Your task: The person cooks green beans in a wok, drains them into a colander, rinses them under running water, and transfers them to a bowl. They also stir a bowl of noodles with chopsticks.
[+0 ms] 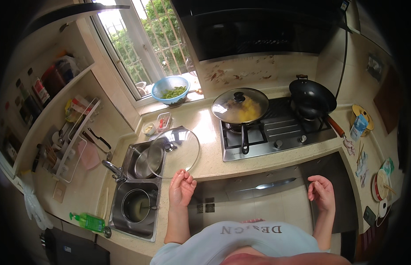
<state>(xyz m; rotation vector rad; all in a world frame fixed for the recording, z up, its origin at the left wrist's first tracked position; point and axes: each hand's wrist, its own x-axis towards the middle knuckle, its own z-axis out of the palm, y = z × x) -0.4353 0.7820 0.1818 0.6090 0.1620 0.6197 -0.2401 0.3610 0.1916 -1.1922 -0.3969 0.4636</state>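
Observation:
My left hand (182,187) is raised with curled fingers over the counter edge, just below the rim of a glass lid (187,155) that lies by the sink; I see no object in it, and whether the fingertips touch the rim is unclear. My right hand (320,192) is raised on the other side, its fingers loosely bent and nothing visible in it. On the left burner stands a long-handled pan (245,139) under a glass lid (225,102), with yellow pieces of food showing through. A black wok (313,96) with a wooden handle rests on the right burner.
The double sink (115,220) holds metal pots. Behind it are a small bowl (148,128) and a plastic container (163,122). A blue bowl (155,91) of green vegetables sits at the window. A green soap bottle (92,222) lies left; a red-rimmed bowl (376,185) stands right.

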